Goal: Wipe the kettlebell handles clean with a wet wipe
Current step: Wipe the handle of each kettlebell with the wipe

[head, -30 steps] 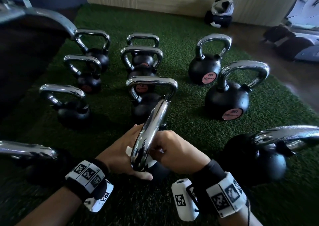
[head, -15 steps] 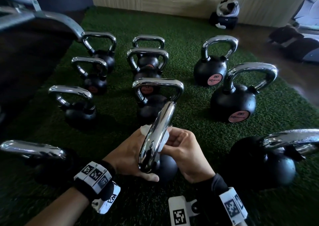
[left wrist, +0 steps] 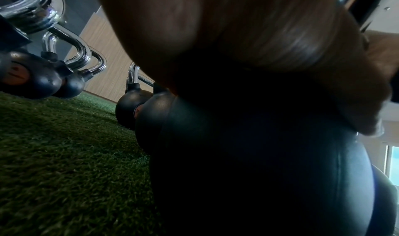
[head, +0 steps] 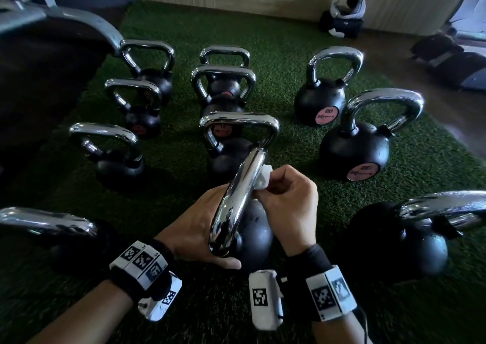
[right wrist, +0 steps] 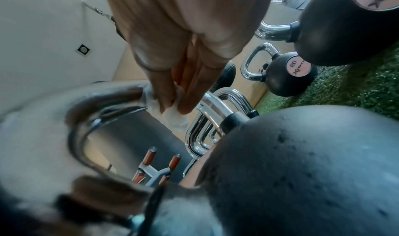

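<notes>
The nearest kettlebell (head: 256, 236) stands on the green turf, its chrome handle (head: 236, 199) running towards me. My left hand (head: 194, 228) grips the near, lower end of that handle, thumb underneath. My right hand (head: 286, 199) pinches a white wet wipe (head: 263, 179) and presses it against the handle's far upper right side. In the right wrist view the fingers (right wrist: 190, 86) pinch the wipe (right wrist: 172, 115) against the chrome handle (right wrist: 103, 99). The left wrist view shows only my palm (left wrist: 237, 26) over the black ball (left wrist: 259, 171).
Several more black kettlebells with chrome handles stand in rows on the turf (head: 173, 175), among them two with pink labels (head: 353, 150) at right and one each at the near left (head: 47, 222) and near right (head: 399, 238). A dark bench (head: 39, 62) fills the left.
My right hand has slid the wipe from the near end of the handle up along it to the far upper part. The left hand keeps its hold low on the handle.
</notes>
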{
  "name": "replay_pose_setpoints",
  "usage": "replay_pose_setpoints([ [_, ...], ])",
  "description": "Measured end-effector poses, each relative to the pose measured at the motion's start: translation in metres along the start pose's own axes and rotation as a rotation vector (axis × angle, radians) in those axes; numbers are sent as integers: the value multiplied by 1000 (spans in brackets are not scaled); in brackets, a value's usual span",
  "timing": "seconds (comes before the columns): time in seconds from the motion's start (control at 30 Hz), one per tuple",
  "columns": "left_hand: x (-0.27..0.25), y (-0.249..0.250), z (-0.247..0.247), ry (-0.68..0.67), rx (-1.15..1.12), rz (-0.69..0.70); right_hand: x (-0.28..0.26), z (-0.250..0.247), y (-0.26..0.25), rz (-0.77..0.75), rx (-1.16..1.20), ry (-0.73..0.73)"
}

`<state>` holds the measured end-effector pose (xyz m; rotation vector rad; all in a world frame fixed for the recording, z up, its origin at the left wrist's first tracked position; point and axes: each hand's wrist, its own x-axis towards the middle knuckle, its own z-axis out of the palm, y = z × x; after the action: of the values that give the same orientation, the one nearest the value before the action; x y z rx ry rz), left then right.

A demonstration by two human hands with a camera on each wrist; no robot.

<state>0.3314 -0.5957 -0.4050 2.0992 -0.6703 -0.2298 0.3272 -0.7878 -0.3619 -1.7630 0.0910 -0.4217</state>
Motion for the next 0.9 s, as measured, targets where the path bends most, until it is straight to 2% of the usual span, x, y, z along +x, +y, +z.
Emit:
replay_pose_setpoints([
  [0.13, -1, 8, -2, 10, -43, -28, 21, 8, 4, 47, -36, 140],
  [0.3, -2, 9, -3, 7, -16, 11, 27, 17, 8, 136, -106, 168],
  [0.47, -3, 6, -3, -7, 17, 13, 25, 20, 7, 89, -166, 194],
  [0.63, -4, 12, -7, -18, 16, -24, 27, 17, 4, 96, -363, 65],
  [0.83, 2, 22, -27, -277, 247, -128, 23, 4, 15, 36, -450, -53],
  [0.9, 3, 27, -40, -215, 144, -227, 24, -8, 21, 12, -439, -8],
])
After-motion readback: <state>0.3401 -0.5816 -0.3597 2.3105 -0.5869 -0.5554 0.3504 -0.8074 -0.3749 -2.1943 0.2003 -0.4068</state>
